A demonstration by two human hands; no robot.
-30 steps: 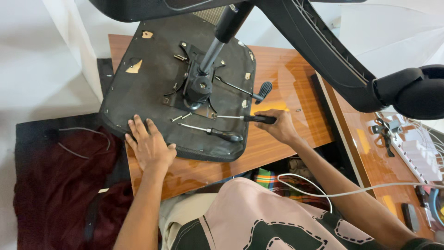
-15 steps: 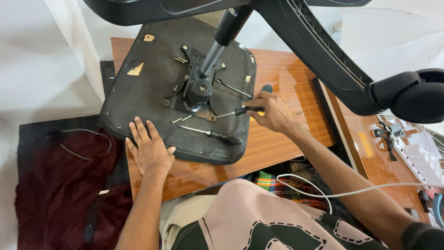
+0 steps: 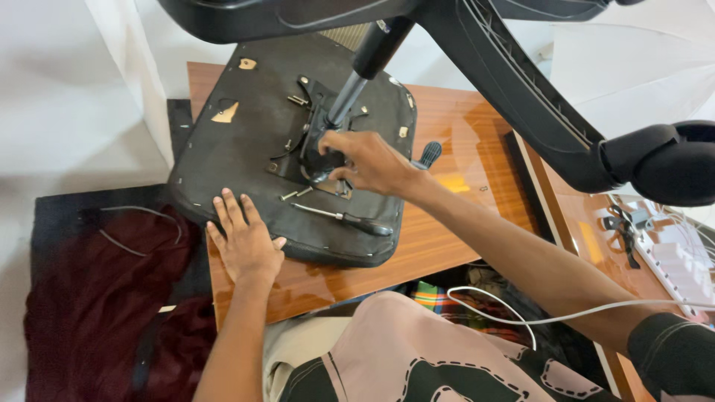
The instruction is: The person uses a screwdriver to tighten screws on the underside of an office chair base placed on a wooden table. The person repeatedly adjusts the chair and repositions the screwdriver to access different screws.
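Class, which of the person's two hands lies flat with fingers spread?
The left hand, flat on the seat base's near edge; the right hand curls around the metal mechanism.

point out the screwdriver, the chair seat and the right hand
screwdriver (image 3: 342,218), head view, on its shaft near the handle
chair seat (image 3: 238,160), head view, bare black underside
right hand (image 3: 369,160), head view, back of the hand

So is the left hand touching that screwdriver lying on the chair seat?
Apart. The head view shows the left hand flat on the seat's near edge, with bare black seat bottom between its fingers and the screwdriver.
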